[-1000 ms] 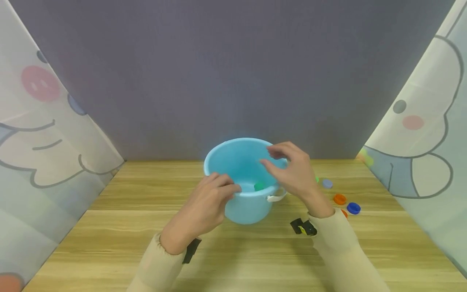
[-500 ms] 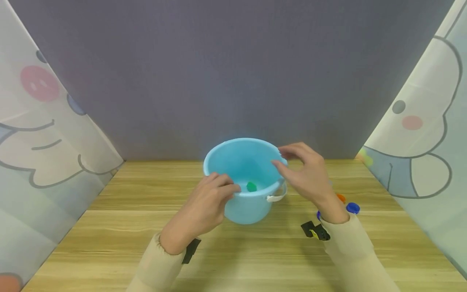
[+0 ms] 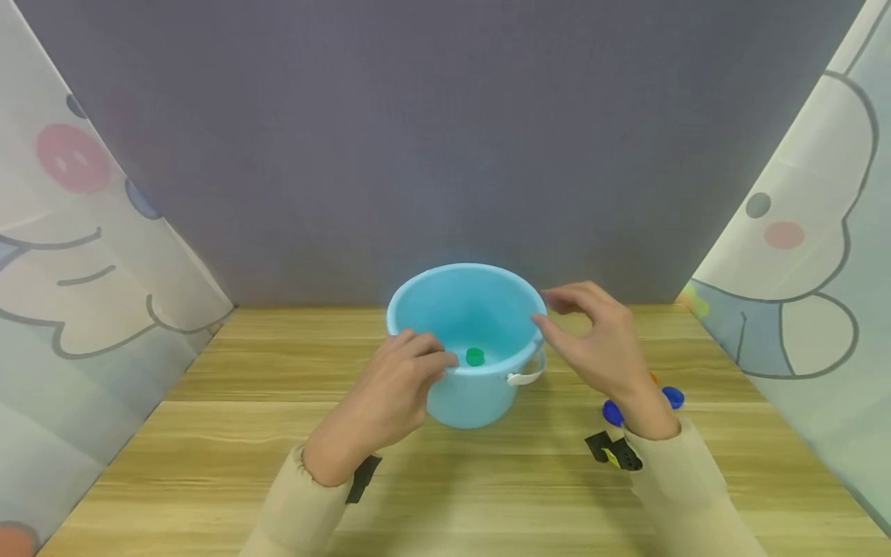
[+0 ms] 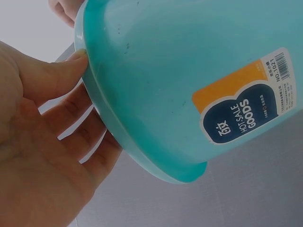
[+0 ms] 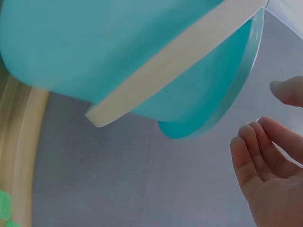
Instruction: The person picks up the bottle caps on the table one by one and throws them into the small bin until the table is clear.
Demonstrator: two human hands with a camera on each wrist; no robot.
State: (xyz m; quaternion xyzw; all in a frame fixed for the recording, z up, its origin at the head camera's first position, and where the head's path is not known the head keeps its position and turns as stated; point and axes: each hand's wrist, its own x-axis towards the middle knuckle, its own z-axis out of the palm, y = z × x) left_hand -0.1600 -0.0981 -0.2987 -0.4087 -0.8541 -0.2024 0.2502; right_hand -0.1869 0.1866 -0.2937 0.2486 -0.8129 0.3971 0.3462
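Note:
A light blue bucket (image 3: 468,398) with a white handle (image 3: 527,377) stands upright on the wooden table. Inside, a green bottle cap (image 3: 475,357) lies on the bottom. My left hand (image 3: 390,383) grips the near left of the rim; in the left wrist view, its thumb presses the outer side and the fingers reach over the edge. My right hand (image 3: 602,340) is beside the right of the rim, fingers bent loosely and thumb apart. Nothing is between them in the right wrist view, where the hand (image 5: 274,175) shows apart from the bucket.
Right of the bucket lie blue bottle caps (image 3: 612,412) and an orange cap (image 3: 653,377), partly hidden by my right arm. Light green caps (image 5: 4,205) show at the right wrist view's corner. A grey panel (image 3: 445,155) rises behind the table, with printed cloths at both sides.
My right hand has moved right, from over the bucket's opening to outside its rim. The green cap has shifted left on the bucket's bottom. My left hand has stayed on the rim.

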